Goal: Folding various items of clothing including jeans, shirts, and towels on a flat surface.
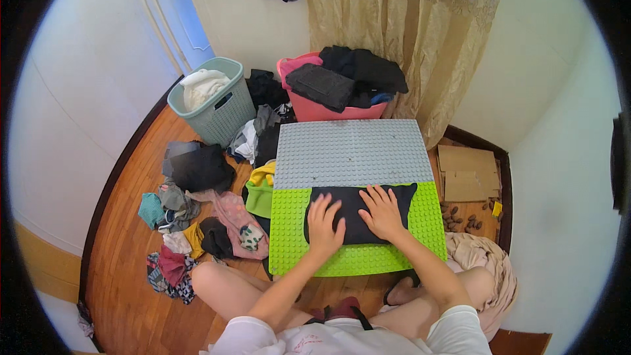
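Note:
A piece of black clothing (pixel 358 227), folded into a flat rectangle, lies on the green half of a studded building-brick table (pixel 289 260). My left hand (pixel 325 225) rests flat on its left part, fingers spread. On its upper right part lies my right hand (pixel 382 213), also flat with the fingers apart. Neither hand grips the cloth. One upper right corner of the garment sticks out toward the table's right edge. What kind of garment it is cannot be made out.
Behind the table stands a pink tub (pixel 309 110) heaped with dark clothes. A grey-green laundry basket (pixel 213 115) holds white cloth. Clothes piles (pixel 204 167) cover the floor at left. To the right lie flattened cardboard (pixel 468 174), small brown objects (pixel 473 223) and beige fabric (pixel 490 256).

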`<act>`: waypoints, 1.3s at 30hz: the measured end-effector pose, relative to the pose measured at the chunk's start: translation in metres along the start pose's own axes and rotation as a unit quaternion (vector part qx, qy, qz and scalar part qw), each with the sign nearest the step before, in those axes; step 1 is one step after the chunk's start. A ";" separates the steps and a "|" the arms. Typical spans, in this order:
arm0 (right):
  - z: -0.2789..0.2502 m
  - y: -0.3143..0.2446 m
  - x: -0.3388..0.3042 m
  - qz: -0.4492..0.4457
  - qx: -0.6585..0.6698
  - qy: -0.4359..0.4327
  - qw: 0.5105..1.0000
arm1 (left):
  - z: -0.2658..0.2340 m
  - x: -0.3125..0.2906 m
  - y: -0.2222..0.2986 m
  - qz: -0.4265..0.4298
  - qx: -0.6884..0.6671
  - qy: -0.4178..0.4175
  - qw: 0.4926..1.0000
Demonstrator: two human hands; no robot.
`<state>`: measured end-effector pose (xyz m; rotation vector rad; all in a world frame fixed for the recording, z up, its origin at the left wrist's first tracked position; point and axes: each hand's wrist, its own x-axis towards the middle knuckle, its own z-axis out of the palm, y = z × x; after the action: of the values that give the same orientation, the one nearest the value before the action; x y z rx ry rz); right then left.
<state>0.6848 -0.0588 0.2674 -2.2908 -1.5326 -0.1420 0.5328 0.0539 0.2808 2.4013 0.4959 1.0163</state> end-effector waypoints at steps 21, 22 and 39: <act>-0.003 -0.020 -0.005 0.181 0.134 -0.246 0.943 | -0.013 -0.060 0.022 -0.587 -0.607 0.068 0.531; -0.006 -0.023 -0.006 0.175 0.186 -0.262 0.931 | -0.019 -0.060 0.018 -0.585 -0.610 0.071 0.530; 0.034 -0.018 -0.012 -0.002 0.062 0.116 0.991 | -0.264 0.260 -0.141 -0.241 -0.617 0.233 0.712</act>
<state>0.6594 -0.0511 0.2367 -2.0940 -1.3871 -0.2955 0.4886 0.3748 0.5091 0.7525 0.3652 1.1370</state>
